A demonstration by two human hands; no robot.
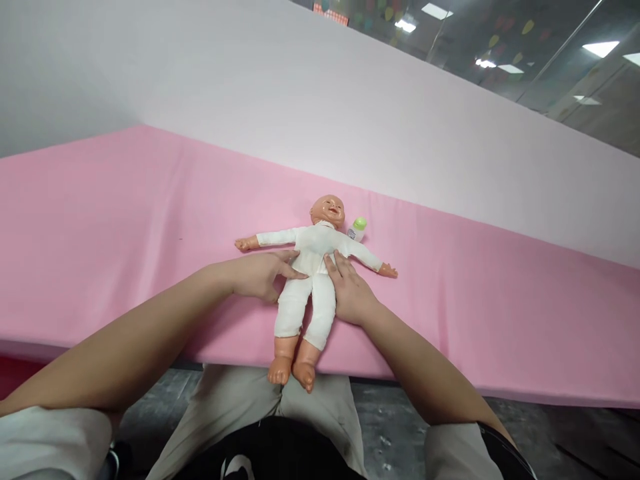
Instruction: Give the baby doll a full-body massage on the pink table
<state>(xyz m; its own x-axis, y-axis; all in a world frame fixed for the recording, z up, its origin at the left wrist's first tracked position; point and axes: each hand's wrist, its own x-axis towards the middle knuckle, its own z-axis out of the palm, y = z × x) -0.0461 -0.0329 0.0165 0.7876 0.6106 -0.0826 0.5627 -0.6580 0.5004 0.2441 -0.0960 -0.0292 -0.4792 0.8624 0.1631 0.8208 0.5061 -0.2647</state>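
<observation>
In the head camera's view, a baby doll [313, 261] lies on its back across a pink padded bench [100, 233], arms flung wide, its feet [281, 368] jutting past the near edge toward the person seated or standing there. The doll's head [327, 212] is smooth, bald and rounded, molded in a glossy tan material that looks like plastic, with an open-mouthed smile; the small sculpted hands and the bare feet, toes clearly shaped, share the hard finish. Between them, torso, sleeves and legs are matte white fabric, softly stuffed and wrinkled, with a rough edge at the ankles.

The person's left hand [257, 275] rests open against one side of the doll's waist, thumb and fingers spread, fingertips on the cloth. The right hand [353, 293] lies open and flatter along the opposite side, fingers extended up the torso.

Just beside the doll's shoulder sits a small translucent bottle [357, 230] with a bright green rounded cap and dark print; whether it stands or leans is hard to tell. The bench cover is smooth, with a faint sheen and shallow creases. Behind it rises a plain white wall [225, 87], topped by a reflective glass panel [500, 47] catching rectangular lights.
</observation>
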